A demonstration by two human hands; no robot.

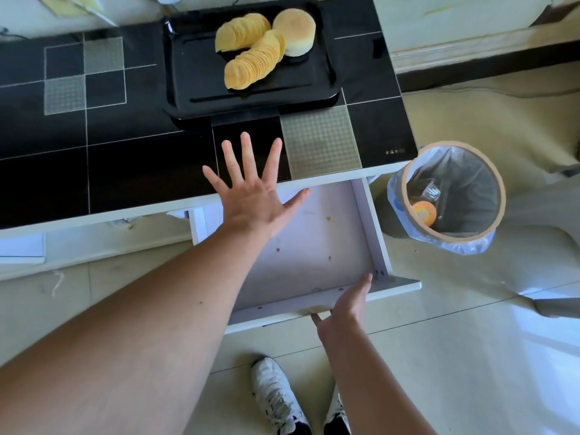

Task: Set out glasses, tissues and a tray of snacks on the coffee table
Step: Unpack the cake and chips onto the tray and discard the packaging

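Observation:
A black tray (194, 73) sits on the black glass coffee table (110, 164), holding two rows of potato chips (251, 54) and a round pale cake (295, 31). Below the table's front edge a white drawer (320, 240) is pulled out, with nothing in it but a few crumbs. My left hand (251, 189) hovers over the table edge with its fingers spread wide and holds nothing. My right hand (345, 304) rests on the drawer's front panel, fingers over the top and thumb below. No glasses or tissues are in view.
A round waste bin (452, 189) lined with a plastic bag stands on the floor right of the table, with rubbish inside. My white shoes (276, 400) stand on the tiled floor below the drawer. Papers lie past the table's far edge.

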